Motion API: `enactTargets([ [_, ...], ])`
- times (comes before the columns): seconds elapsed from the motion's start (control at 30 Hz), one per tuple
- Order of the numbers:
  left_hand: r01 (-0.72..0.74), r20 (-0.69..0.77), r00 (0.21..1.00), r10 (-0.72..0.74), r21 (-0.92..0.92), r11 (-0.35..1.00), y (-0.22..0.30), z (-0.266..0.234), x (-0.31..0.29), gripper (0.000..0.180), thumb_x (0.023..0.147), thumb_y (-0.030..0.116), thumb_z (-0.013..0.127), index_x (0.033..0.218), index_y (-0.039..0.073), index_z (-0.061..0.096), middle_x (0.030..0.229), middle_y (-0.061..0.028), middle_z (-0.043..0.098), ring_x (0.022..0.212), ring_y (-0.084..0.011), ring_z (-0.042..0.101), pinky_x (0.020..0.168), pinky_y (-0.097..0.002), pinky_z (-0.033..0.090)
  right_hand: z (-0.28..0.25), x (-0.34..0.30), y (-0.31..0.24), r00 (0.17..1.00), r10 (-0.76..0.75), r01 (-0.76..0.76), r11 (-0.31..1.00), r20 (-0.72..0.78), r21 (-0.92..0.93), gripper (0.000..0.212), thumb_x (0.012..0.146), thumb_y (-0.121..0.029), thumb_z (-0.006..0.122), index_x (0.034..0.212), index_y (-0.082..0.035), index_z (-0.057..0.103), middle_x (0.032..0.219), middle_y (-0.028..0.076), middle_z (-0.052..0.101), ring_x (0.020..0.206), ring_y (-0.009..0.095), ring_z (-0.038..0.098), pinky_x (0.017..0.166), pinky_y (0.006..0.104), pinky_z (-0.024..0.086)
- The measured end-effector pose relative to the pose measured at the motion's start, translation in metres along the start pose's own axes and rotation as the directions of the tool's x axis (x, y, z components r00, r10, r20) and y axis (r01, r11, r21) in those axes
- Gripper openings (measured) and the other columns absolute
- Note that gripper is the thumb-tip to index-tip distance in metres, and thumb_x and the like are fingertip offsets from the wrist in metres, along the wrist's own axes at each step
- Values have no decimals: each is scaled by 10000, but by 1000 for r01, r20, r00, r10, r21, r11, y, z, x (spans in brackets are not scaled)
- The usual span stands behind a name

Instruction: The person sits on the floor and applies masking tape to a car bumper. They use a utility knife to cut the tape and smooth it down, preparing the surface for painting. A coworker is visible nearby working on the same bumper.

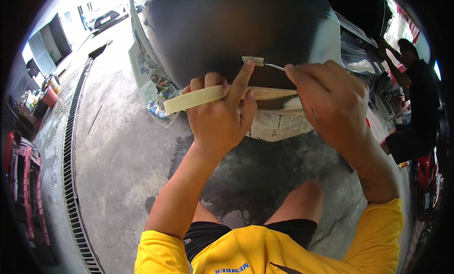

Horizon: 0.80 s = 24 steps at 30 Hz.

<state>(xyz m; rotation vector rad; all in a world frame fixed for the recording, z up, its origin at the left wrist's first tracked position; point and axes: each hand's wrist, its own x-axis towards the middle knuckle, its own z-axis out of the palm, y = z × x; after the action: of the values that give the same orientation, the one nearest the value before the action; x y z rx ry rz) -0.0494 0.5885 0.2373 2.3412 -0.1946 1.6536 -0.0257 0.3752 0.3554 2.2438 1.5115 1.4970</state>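
A dark grey car panel (208,30), with a cloudy paler patch, curves up before me. My left hand (213,120) carries a roll of cream masking tape (195,100) around its fingers. Its index fingertip presses a small tape piece (253,61) against the panel. Pinched in my right hand (331,101) is a thin silver tool (274,66); its tip meets the right end of that piece, and its handle is hidden by my fingers. Below, a tan masked strip (269,93) runs along the panel's lower edge, with newspaper (274,126) hanging under it.
More newspaper (146,77) covers the panel's left side. A drain grate (71,165) crosses the concrete floor on the left, near a red bumper part (30,189). At right, another person (421,94) in dark clothes reaches toward the car. A parked car (106,19) stands far left.
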Motion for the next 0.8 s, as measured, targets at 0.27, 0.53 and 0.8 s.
enactTargets([
  [0.27, 105, -315, 932, -181, -241, 965, -8, 14, 8, 211, 849, 133, 899, 1039, 157, 809, 891, -46, 632, 859, -268, 582, 769, -411, 454, 1, -115, -68, 852, 521, -462, 793, -47, 398, 235, 840, 59, 809, 1057, -31, 814, 933, 103, 786, 805, 266, 754, 690, 371, 580],
  [0.53, 114, -342, 918, -201, -257, 960, 5, 28, 20, 206, 843, 74, 909, 1006, 139, 803, 919, -33, 679, 864, -250, 587, 776, -400, 455, 59, -267, -173, 451, 718, -871, 224, 531, 437, 167, 922, -42, 790, 1085, -63, 816, 1011, 141, 803, 916, 343, 779, 797, 405, 610],
  [0.8, 243, -313, 891, -330, -286, 927, 15, 36, 18, 187, 872, 70, 900, 1030, 91, 802, 1009, -72, 673, 934, -252, 625, 836, -393, 496, 75, -324, -178, 357, 696, -918, 138, 623, 372, 178, 923, -63, 794, 1098, -38, 815, 1019, 174, 805, 925, 337, 792, 813, 388, 611],
])
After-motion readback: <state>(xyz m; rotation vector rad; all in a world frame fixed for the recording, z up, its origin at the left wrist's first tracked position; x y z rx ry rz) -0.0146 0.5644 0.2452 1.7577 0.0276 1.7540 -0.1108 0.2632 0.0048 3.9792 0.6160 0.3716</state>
